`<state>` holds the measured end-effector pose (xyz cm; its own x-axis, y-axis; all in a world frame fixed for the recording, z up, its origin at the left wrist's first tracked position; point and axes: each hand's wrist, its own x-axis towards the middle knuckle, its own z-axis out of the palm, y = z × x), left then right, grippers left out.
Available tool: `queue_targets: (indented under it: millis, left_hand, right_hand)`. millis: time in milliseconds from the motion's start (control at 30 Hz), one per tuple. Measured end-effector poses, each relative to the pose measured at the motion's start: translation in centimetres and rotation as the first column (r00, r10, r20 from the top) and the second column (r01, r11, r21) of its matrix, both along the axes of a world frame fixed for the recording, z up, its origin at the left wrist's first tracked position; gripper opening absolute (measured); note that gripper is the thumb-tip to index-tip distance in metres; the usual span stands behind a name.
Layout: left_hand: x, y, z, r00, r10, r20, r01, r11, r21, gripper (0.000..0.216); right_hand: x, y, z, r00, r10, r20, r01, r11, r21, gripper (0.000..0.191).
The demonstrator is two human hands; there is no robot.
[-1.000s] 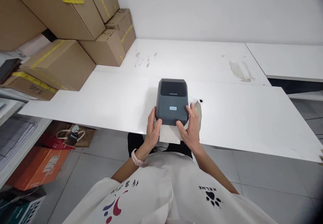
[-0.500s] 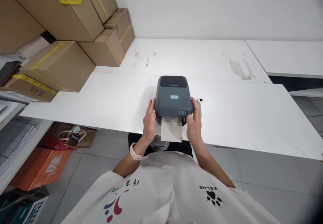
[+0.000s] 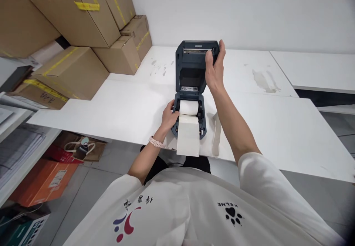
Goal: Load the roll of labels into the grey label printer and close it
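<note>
A dark grey label printer [image 3: 204, 122] rests near the front edge of the table with its lid [image 3: 191, 59] swung up. Inside its base lies a white label roll [image 3: 189, 107], and a strip of labels [image 3: 188, 138] runs from it out over the front, past the table edge. My right hand [image 3: 215, 70] grips the raised lid by its right side, thumb on the inner face. On the left, my left hand [image 3: 169, 115] clasps the side of the base, thumb bent over the rim beside the roll. A loose pale strip [image 3: 216, 134] lies to the right of the printer.
Taped cardboard boxes [image 3: 73, 66] are stacked at the back left of the white table [image 3: 260, 127], which meets a wall behind. Below on the left are a shelf, an orange box [image 3: 44, 181] and a paper bag. A second tabletop [image 3: 327, 66] adjoins at right.
The printer's lid was down and now stands up, showing the roll inside. My right hand has gone up and away with it. My left hand stays at the printer's left side.
</note>
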<state>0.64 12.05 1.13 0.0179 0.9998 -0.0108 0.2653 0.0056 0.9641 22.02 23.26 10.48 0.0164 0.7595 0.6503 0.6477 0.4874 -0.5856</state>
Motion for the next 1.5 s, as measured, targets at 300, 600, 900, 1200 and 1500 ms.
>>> queue_targets:
  millis: [300, 600, 900, 1200, 1500]
  left_hand:
    - [0.2, 0.2, -0.3, 0.999, 0.032, 0.003, -0.032, 0.999, 0.038, 0.074]
    - [0.3, 0.5, -0.1, 0.994, 0.078, -0.075, -0.075, 0.997, 0.035, 0.076]
    - [0.2, 0.1, 0.0, 0.998, 0.040, -0.042, -0.039, 0.999, 0.034, 0.077]
    - [0.2, 0.6, -1.0, 0.998, 0.055, 0.015, -0.055, 0.998, 0.016, 0.079]
    - [0.2, 0.5, -0.9, 0.998, 0.064, 0.030, -0.064, 0.998, 0.011, 0.079]
  right_hand:
    - [-2.3, -9.1, 1.1, 0.964, 0.048, 0.262, -0.030, 0.997, -0.071, 0.044]
    - [-4.3, -6.9, -2.4, 0.597, 0.539, 0.594, 0.013, 0.734, -0.679, 0.078]
    - [4.9, -8.8, 2.5, 0.827, 0.560, -0.045, -0.513, 0.721, -0.466, 0.083]
    - [9.2, -0.8, -6.6, 0.937, -0.031, -0.348, -0.130, 0.894, -0.429, 0.084]
    - [9.6, -2.5, -10.8, 0.879, -0.170, -0.446, -0.118, 0.828, -0.549, 0.096]
